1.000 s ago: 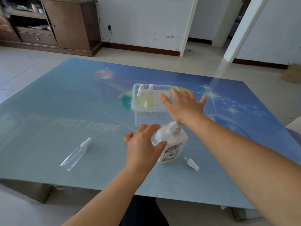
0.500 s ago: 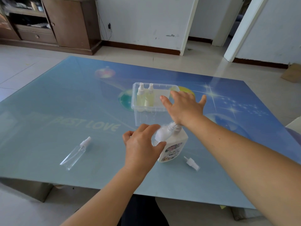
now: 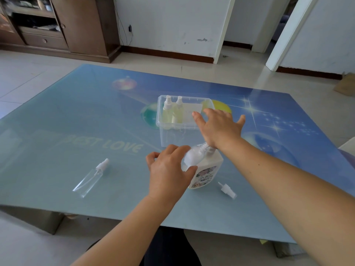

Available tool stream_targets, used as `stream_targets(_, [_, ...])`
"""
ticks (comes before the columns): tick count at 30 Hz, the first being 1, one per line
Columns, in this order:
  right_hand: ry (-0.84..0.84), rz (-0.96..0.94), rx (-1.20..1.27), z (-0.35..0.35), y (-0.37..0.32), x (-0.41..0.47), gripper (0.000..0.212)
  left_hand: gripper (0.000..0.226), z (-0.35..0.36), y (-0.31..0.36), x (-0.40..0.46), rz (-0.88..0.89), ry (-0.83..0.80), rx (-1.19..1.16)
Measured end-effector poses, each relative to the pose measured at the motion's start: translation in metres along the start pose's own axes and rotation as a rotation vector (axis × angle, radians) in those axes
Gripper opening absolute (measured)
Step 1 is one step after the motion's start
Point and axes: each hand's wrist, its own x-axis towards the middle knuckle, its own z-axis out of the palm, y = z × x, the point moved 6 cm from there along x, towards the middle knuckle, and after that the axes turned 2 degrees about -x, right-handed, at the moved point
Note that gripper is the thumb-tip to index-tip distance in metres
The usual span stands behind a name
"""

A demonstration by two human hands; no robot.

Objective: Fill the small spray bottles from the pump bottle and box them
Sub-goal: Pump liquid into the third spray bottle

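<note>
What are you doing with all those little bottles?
A person is filling small spray bottles. The right hand presses down on the pump bottle while the left hand is cupped under its spout. Two filled bottles stand in the clear box. An empty bottle and a loose sprayer top lie on the table.

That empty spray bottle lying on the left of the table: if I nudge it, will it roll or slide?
The empty spray bottle looks clear, thin-walled and unfilled, so probably very light. It lies on its side on the glossy table, so a nudge would likely send it skidding. Its body looks flattish, so rolling seems less likely.
</note>
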Motion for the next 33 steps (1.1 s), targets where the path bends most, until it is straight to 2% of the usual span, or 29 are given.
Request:
stream_targets(23, [-0.003,-0.018,-0.015,-0.010,-0.003,0.006,0.068,0.038,-0.005,0.003,0.004,0.033,0.015,-0.028])
stream_targets(33, [-0.025,0.004,0.004,0.003,0.000,0.001,0.066,0.037,0.002,-0.003,0.001,0.009,-0.027,-0.028])
